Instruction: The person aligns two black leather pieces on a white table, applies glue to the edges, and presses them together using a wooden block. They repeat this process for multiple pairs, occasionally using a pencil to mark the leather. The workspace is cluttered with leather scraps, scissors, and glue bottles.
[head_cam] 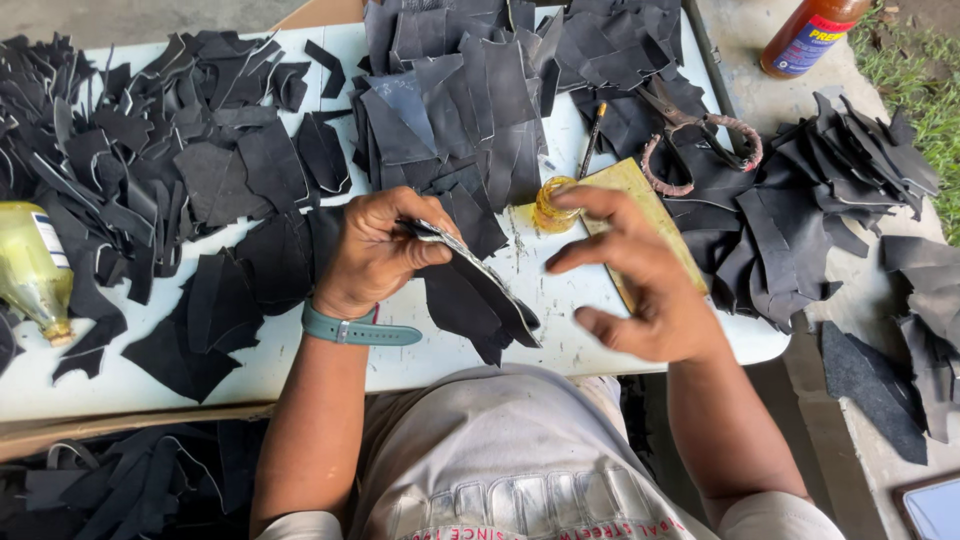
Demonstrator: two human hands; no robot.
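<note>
From the head view, looking straight down, the person sits at a white counter [300,360] heaped with dark cut pieces. The left hand [375,250] is closed around a thin black leather piece [475,285], thumb and fingers pinching its upper end so that the rest slopes down and away toward the person's lap, clear of the counter top. The right hand [640,280] is open and holds nothing; its fingers are spread and slightly blurred, hovering just to the right of the held piece and apart from it, with the fingertips near a small yellow glue jar [553,205]. That jar stands on the counter just beyond both hands, touching the corner of a tan board [650,215].

To my eye the piece is being readied for a coat of adhesive. Doing that well would mean keeping the pinch near one edge so the face stays free, holding the piece steady and flat, and keeping the free fingers off the surfaces to be joined.

Around them: a big pile of black scraps [130,170] on the left, a neater stack of cut panels [450,100] at the top centre, scissors with wrapped handles [700,140] lying on more pieces to the right, a thin brush or pen [592,135] near the jar, a yellowish bottle [30,270] lying at the far left edge, and an orange bottle [810,35] on the ground at the upper right.
</note>
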